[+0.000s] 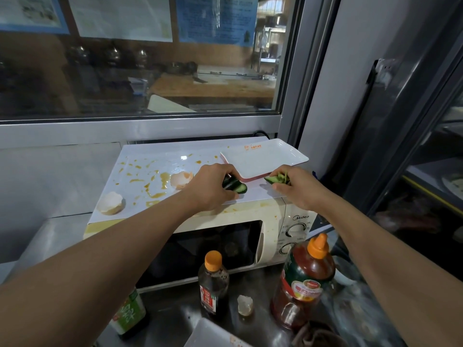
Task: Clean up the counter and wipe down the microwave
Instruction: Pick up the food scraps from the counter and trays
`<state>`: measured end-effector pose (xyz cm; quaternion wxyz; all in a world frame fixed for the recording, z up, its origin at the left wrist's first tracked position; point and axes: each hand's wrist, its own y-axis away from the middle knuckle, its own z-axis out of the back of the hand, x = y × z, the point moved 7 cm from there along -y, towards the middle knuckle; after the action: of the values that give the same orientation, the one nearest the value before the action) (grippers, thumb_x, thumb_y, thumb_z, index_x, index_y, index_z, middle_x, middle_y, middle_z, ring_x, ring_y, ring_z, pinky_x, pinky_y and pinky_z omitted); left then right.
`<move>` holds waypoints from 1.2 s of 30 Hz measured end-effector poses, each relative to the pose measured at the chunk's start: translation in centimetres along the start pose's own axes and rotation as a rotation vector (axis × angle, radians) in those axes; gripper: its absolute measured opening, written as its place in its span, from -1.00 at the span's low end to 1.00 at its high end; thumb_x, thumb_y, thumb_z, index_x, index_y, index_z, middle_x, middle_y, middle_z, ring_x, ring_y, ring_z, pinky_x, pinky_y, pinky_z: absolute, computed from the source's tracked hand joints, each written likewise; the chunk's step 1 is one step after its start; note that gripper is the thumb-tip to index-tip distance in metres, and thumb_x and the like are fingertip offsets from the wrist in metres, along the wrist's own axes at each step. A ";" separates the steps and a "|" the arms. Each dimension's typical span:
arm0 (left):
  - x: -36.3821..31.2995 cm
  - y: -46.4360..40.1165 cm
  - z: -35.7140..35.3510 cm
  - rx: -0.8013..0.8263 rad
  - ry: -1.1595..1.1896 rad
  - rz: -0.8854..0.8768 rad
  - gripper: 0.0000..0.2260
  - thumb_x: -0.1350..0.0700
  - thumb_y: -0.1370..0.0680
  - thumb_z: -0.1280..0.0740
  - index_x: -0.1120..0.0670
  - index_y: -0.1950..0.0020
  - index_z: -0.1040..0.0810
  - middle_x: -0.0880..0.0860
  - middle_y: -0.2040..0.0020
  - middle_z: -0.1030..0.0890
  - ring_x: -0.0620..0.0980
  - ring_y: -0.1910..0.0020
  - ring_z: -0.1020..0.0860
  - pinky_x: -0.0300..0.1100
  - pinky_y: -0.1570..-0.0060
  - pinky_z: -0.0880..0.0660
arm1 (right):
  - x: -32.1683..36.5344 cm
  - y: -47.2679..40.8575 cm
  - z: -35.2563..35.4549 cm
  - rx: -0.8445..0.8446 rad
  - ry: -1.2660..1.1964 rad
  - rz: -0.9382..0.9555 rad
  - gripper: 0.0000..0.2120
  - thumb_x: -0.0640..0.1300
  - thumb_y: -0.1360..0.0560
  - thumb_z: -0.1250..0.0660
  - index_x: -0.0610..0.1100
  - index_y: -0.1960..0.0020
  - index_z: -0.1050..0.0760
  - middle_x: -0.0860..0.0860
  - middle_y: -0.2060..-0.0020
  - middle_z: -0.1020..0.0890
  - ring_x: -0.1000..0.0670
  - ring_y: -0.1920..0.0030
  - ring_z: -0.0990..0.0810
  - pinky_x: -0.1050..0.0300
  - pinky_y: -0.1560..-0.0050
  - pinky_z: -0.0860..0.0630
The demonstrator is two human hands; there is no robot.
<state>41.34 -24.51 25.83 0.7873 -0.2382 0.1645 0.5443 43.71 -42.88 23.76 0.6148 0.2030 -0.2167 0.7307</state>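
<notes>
On top of the microwave, the left hand grips cucumber slices; the right hand pinches green vegetable scraps beside a white plate.

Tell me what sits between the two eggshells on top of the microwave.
Only yellow yolk smears on the white sheet, between the front-left eggshell and the eggshell by the left hand, in the head view.

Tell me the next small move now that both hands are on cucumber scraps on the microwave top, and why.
Probably lift both loads and drop them onto the white plate. The left hand grips cucumber slices, the right hand holds green peelings, and the plate sits right behind them. Eggshells and yellow spills remain for later.
</notes>
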 end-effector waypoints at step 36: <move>-3.8 9.4 4.3 0.055 0.064 -0.214 -0.68 0.11 -0.39 -0.49 0.01 -0.11 -0.55 0.06 -0.07 -0.57 0.05 -0.04 -0.51 -0.18 -0.01 -0.42 | 8.7 16.0 2.8 -0.199 0.031 -0.069 -0.77 -0.15 -0.50 -0.36 -0.09 -0.16 -0.52 -0.02 0.03 -0.54 -0.01 0.07 -0.51 0.22 0.12 -0.35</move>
<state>31.18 -22.35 29.50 0.8415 -0.2497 0.1781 0.4447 26.65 -39.84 29.87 0.6601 0.1370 -0.2712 0.6870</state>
